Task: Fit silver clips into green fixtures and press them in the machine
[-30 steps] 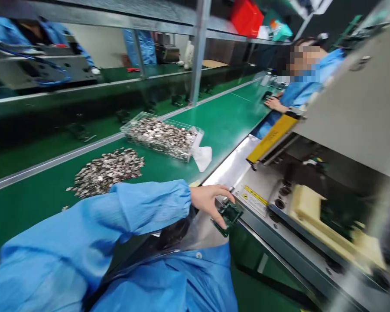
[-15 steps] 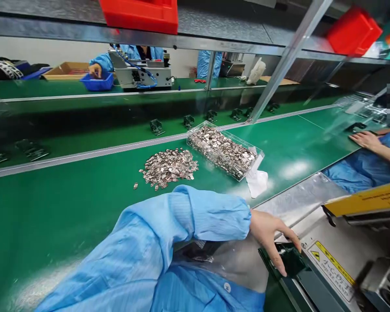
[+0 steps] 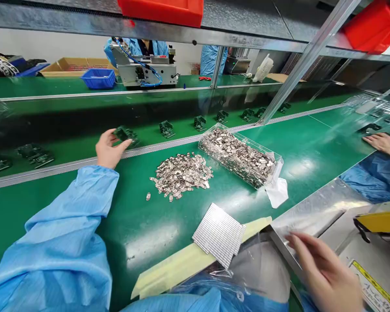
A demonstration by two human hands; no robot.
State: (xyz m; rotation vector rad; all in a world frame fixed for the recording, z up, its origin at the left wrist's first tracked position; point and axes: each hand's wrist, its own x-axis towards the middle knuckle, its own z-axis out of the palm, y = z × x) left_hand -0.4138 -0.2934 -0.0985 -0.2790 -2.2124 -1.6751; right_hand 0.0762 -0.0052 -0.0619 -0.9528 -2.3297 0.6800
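My left hand point(image 3: 109, 149) pinches a green circuit board point(image 3: 126, 135) between thumb and fingers, held over the sunken green strip behind the metal rail point(image 3: 84, 162). At lower right, my right hand point(image 3: 328, 271) hovers by the machine's edge, slightly blurred, fingers stretched with nothing seen in them. In front of me a silvery gridded sheet of small pieces point(image 3: 218, 234) lies on a pale yellow strip point(image 3: 178, 266). Beyond it sits a pile of small metal parts point(image 3: 182, 175). A clear plastic box point(image 3: 240, 156) full of similar parts stands to its right.
Several green boards, one here point(image 3: 166, 129), line the strip behind the rail. A white cloth or paper point(image 3: 277, 193) lies by the box. The machine point(image 3: 373, 264) with a yellow part is at right. A co-worker's hand point(image 3: 381, 143) rests farther right. Red bins point(image 3: 162, 11) sit overhead.
My left hand has swung from the machine at right to the far left, carrying the green circuit board. The gridded sheet and yellow strip, hidden before, now show. My right hand has come into view.
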